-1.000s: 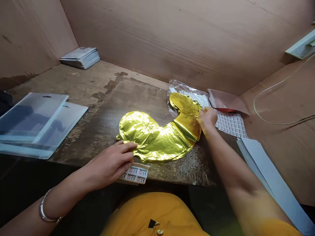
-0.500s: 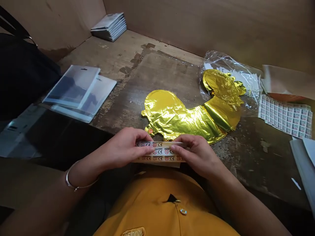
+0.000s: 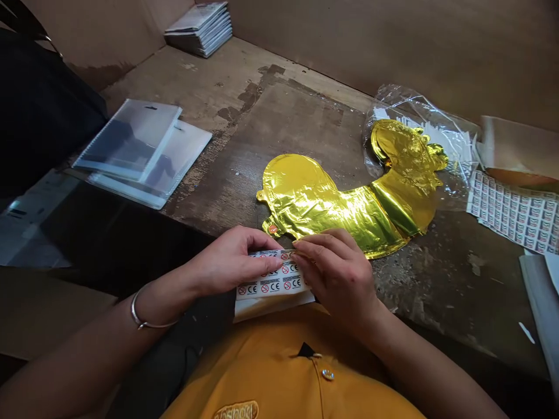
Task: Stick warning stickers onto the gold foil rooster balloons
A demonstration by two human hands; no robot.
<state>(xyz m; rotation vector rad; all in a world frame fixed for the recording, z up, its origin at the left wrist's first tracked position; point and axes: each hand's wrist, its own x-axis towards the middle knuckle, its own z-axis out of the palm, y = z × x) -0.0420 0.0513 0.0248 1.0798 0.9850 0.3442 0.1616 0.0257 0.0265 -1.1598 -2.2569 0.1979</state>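
Note:
A sheet of CE warning stickers [image 3: 265, 287] is held at the table's front edge, close to my body. My left hand [image 3: 238, 259] grips its left side, thumb on the printed face and fingers behind. At the upper right of the sheet my right hand [image 3: 343, 267] pinches with thumb and forefinger; whether a single sticker is between those fingertips is hidden. Just beyond my hands lies a flat gold foil balloon [image 3: 323, 203], curved, with small tabs and an orange-red mark near its lower left end.
Clear plastic sleeves [image 3: 131, 139] lie at left beside a black bag [image 3: 43, 110]. A stack of folded packets [image 3: 201, 29] stands in the back corner. At right are a crinkled clear bag [image 3: 419, 105], more sticker sheets [image 3: 515, 209] and papers [image 3: 535, 291].
My right hand has turned over and shifted left to the sheet's upper edge, fingertips now pinching there. The sheet has tilted, showing more of its printed face. The view has shifted slightly.

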